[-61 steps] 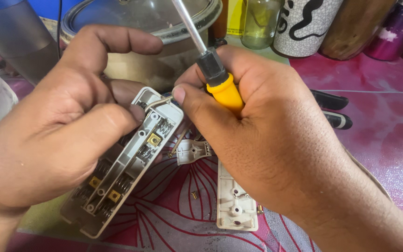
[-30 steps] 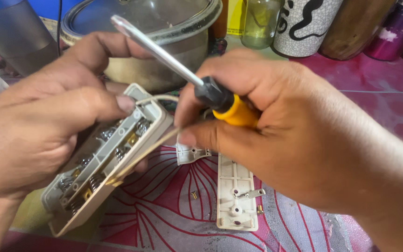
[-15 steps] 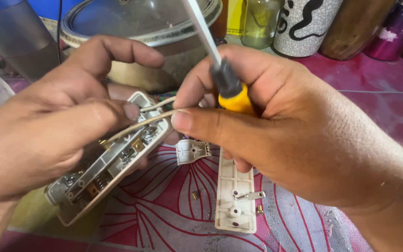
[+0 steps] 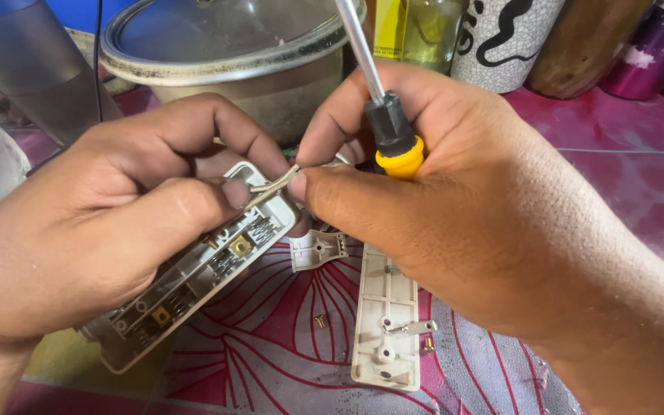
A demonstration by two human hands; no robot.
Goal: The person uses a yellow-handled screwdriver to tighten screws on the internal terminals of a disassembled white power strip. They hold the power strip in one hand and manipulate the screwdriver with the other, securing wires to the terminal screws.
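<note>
My left hand (image 4: 94, 230) grips an opened white power strip body (image 4: 194, 277), tilted, with brass contacts and springs showing inside. My right hand (image 4: 455, 200) holds a screwdriver (image 4: 390, 127) with a yellow and black handle; its metal shaft points up and away. The right thumb and forefinger also pinch a thin pale wire (image 4: 274, 184) at the strip's upper end, touching my left thumb. Below my right hand lies the strip's white cover plate (image 4: 386, 323), inner side up. A small white plastic piece (image 4: 317, 250) rests between the two parts.
A patterned pink and red cloth (image 4: 270, 361) covers the table. Small brass screws (image 4: 320, 321) lie loose on it. Behind stand a metal pot with a glass lid (image 4: 224, 46), a grey cup (image 4: 17, 61), bottles and a patterned jar (image 4: 501, 38).
The screwdriver shaft swung from leaning left to nearly upright. My right fingers closed on the wire at the strip's end, and the strip tilted and shifted slightly in my left hand.
</note>
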